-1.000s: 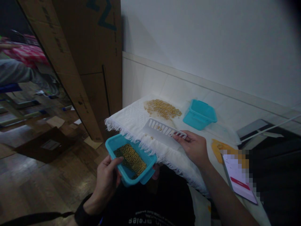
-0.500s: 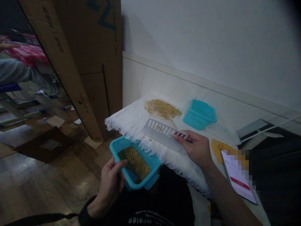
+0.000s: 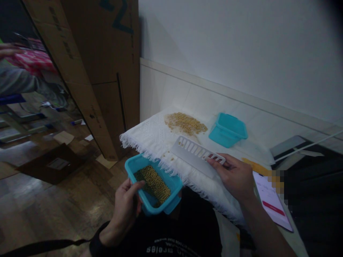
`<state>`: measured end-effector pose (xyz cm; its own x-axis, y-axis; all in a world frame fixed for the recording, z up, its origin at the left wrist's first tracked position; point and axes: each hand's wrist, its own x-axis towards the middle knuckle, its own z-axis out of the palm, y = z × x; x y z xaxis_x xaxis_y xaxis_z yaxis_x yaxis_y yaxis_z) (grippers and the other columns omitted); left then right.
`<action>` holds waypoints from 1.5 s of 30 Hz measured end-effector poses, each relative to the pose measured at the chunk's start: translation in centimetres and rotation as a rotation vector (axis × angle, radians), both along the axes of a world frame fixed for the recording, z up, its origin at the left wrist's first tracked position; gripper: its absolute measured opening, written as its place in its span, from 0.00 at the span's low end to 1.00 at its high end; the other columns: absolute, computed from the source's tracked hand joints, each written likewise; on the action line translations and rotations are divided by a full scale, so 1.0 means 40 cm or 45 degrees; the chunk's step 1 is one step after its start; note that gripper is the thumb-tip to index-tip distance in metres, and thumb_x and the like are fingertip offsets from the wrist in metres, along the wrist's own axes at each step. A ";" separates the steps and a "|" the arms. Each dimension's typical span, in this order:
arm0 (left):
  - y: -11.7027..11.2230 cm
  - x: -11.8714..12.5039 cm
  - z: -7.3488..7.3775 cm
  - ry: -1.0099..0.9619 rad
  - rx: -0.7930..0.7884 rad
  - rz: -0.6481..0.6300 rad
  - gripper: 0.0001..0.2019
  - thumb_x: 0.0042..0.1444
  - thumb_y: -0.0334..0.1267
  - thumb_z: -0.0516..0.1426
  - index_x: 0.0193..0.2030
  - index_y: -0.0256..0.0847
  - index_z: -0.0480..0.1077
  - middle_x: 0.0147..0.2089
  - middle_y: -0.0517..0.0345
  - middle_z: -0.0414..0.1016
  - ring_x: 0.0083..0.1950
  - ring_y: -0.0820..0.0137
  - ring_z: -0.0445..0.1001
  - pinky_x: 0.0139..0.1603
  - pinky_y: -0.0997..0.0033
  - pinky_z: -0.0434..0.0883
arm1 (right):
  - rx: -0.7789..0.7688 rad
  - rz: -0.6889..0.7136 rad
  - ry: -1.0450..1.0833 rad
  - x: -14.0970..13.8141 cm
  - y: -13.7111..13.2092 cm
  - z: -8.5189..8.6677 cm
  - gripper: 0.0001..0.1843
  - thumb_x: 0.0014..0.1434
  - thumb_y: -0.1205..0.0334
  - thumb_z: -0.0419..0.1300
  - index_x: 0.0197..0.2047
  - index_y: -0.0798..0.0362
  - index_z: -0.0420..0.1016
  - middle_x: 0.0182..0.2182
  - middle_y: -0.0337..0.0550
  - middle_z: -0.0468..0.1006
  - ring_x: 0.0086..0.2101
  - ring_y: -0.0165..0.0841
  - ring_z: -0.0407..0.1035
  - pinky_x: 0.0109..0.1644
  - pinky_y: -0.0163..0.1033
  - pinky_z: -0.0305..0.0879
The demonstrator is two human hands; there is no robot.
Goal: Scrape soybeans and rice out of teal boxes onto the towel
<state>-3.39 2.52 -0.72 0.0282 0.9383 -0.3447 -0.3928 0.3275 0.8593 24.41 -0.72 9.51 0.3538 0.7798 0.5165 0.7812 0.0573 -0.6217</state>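
Two at a time, grips plastic-looking things. With the left hand (image 3: 125, 200), clasps the end of a blue tub (image 3: 175, 188), with thumb over the rim; inside, just past that thumb, holds small, round, yellowish beans (image 3: 158, 184). With the right hand (image 3: 235, 176), grasps one end of a flat, slotted, pale scraper (image 3: 193, 157), slanting leftward over fringed, woven white cloth (image 3: 150, 132). Farther out, shows a loose, grainy bean heap (image 3: 184, 123), then a second blue tub (image 3: 220, 137), slant-walled, near the wall (image 3: 241, 53).
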 end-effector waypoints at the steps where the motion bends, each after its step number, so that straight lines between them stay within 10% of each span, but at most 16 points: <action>1: 0.000 0.001 -0.004 0.000 0.005 -0.004 0.13 0.46 0.43 0.67 0.25 0.41 0.68 0.10 0.69 0.63 0.07 0.77 0.56 0.08 0.79 0.52 | 0.003 0.005 0.010 -0.003 0.005 -0.003 0.13 0.54 0.51 0.66 0.34 0.52 0.85 0.22 0.39 0.81 0.20 0.31 0.71 0.22 0.32 0.65; 29: 0.002 0.005 0.007 -0.031 -0.020 0.006 0.13 0.44 0.42 0.67 0.23 0.41 0.68 0.09 0.69 0.63 0.07 0.78 0.56 0.07 0.80 0.52 | -0.055 0.206 0.302 -0.040 0.033 -0.010 0.12 0.53 0.52 0.68 0.34 0.52 0.84 0.27 0.42 0.84 0.25 0.35 0.77 0.26 0.34 0.71; 35: 0.003 0.011 0.020 -0.123 0.003 0.068 0.11 0.39 0.37 0.69 0.28 0.38 0.73 0.18 0.65 0.73 0.15 0.77 0.67 0.17 0.78 0.68 | -0.086 0.204 0.283 -0.042 0.033 -0.008 0.12 0.53 0.52 0.67 0.34 0.53 0.84 0.26 0.42 0.84 0.23 0.34 0.76 0.23 0.34 0.69; 45: 0.002 -0.001 -0.008 -0.049 -0.013 -0.009 0.12 0.46 0.42 0.67 0.26 0.41 0.68 0.11 0.69 0.65 0.07 0.78 0.56 0.08 0.79 0.52 | -0.061 0.196 0.267 -0.046 0.025 -0.001 0.12 0.53 0.52 0.68 0.33 0.53 0.84 0.26 0.43 0.84 0.23 0.34 0.76 0.24 0.34 0.70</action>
